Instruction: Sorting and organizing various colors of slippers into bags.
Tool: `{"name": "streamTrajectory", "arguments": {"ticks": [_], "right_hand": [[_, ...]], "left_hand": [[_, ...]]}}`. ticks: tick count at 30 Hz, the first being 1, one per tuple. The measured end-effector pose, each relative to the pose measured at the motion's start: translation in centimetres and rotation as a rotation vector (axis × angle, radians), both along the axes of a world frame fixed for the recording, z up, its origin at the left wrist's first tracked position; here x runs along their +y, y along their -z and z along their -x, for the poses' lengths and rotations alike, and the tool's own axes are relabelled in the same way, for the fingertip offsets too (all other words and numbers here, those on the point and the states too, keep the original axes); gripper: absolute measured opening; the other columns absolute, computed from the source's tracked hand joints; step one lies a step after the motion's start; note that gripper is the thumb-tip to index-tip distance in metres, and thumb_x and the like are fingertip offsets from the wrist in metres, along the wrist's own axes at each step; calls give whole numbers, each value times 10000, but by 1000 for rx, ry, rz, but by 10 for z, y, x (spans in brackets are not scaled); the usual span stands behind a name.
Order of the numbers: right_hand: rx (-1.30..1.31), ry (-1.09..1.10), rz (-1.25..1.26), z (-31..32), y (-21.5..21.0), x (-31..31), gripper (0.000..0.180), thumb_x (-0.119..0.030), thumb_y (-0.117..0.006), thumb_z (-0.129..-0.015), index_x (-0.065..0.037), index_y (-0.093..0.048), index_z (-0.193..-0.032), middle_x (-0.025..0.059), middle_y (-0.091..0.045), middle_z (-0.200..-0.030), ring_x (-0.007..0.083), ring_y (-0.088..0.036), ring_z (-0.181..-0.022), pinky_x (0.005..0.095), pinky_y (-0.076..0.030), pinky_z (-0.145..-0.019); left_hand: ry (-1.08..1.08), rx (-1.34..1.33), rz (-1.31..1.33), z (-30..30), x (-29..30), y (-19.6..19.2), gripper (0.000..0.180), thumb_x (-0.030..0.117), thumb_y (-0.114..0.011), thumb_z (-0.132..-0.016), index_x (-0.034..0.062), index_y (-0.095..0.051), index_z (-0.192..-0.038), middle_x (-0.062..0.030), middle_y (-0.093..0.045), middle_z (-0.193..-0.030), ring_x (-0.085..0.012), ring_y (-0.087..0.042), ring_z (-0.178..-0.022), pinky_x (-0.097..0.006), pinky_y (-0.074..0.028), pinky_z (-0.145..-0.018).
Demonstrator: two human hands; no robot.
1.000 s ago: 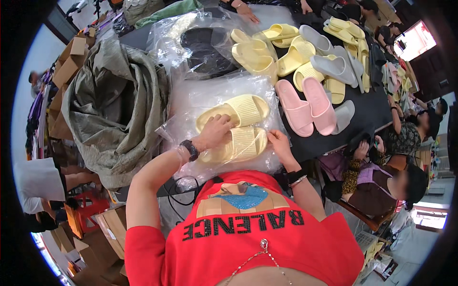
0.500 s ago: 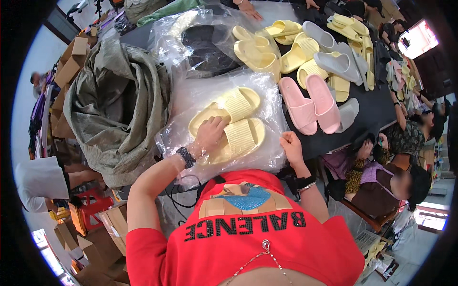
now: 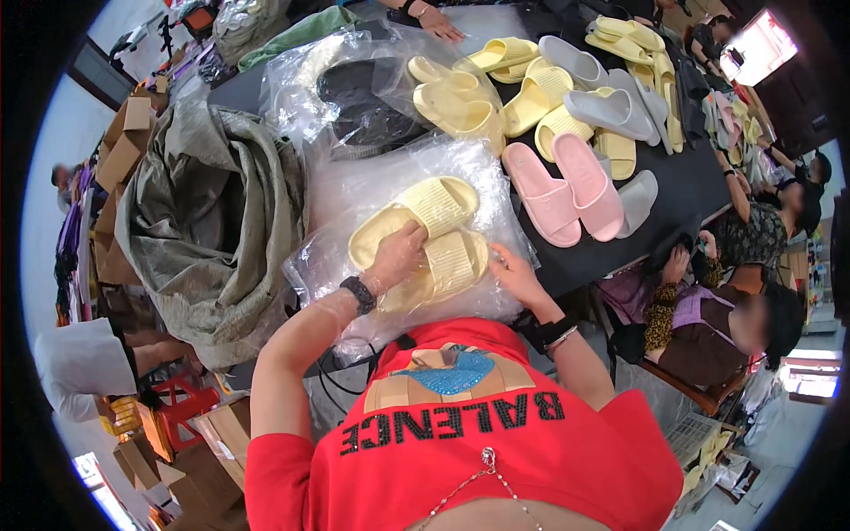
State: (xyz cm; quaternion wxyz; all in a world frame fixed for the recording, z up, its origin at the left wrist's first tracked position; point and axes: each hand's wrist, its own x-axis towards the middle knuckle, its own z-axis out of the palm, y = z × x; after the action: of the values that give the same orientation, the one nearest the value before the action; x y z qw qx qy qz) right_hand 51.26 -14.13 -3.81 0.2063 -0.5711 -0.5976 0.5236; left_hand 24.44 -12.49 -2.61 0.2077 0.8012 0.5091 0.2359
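A pair of pale yellow slippers, an upper slipper (image 3: 443,200) and a lower slipper (image 3: 453,266), lies side by side on a clear plastic bag (image 3: 328,199), toes to the right. Film glints over part of the lower one. My left hand (image 3: 398,255) is closed on the pair where the two meet, its fingertips at the inner edge of the straps. Beside the lower slipper's toe, my right hand (image 3: 519,278) pinches the bag's right side between thumb and finger. The exact contact of those fingertips is hard to make out.
Pink slippers (image 3: 577,190) lie right of the bag, with grey slippers (image 3: 611,111) and more yellow slippers (image 3: 538,96) behind. A large grey-green sack (image 3: 190,292) stands open at left. Another bag (image 3: 363,97) of dark items lies beyond. A person (image 3: 726,327) sits at right.
My right hand has moved left from the bag's outer edge to the lower slipper's toe. My left hand keeps its place on the slippers. The whole view has shifted slightly.
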Motion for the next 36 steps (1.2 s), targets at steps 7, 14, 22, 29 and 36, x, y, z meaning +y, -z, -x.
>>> {"name": "streamTrajectory", "arguments": {"ticks": [7, 14, 22, 29, 36], "right_hand": [[123, 284, -54, -26, 11, -14, 412, -138, -587, -806, -41, -476, -1191, 71, -601, -816, 118, -553, -702, 266, -444, -645], [43, 323, -163, -27, 10, -27, 275, -156, -517, -868, -7, -482, -1096, 68, -566, -788, 123, -535, -672, 251, -432, -629], [-20, 272, -62, -32, -15, 29, 383, -362, -460, -892, -29, -578, -1040, 99, -638, -816, 178, -605, -696, 319, -472, -647], [332, 303, -29, -5, -11, 54, 245, -291, -537, -891, -50, -556, -930, -9, -567, -798, 64, -523, -680, 228, -448, -593], [357, 470, 68, -8, -4, 56, 270, -301, -475, -908, -67, -451, -1039, 25, -573, -877, 106, -566, -722, 257, -460, -550]], "left_hand": [[-143, 108, -73, -2, -8, -23, 214, 119, -607, -660, 68, -502, -839, -111, -513, -809, -312, -554, -754, -404, -462, -632], [10, 203, -112, -3, -4, 6, 175, 77, -576, -655, 40, -529, -819, -137, -524, -840, -306, -554, -795, -415, -468, -683], [290, 139, -251, -14, -7, -22, 171, 103, -603, -571, 55, -560, -730, -100, -508, -798, -273, -544, -740, -393, -452, -636], [320, 230, -185, -17, -10, -38, 208, 110, -623, -564, 59, -558, -755, -99, -527, -810, -268, -546, -756, -394, -446, -665], [134, 258, -142, 10, -15, 7, 250, 120, -616, -601, 60, -563, -839, -103, -534, -806, -318, -552, -736, -427, -444, -649]]}}
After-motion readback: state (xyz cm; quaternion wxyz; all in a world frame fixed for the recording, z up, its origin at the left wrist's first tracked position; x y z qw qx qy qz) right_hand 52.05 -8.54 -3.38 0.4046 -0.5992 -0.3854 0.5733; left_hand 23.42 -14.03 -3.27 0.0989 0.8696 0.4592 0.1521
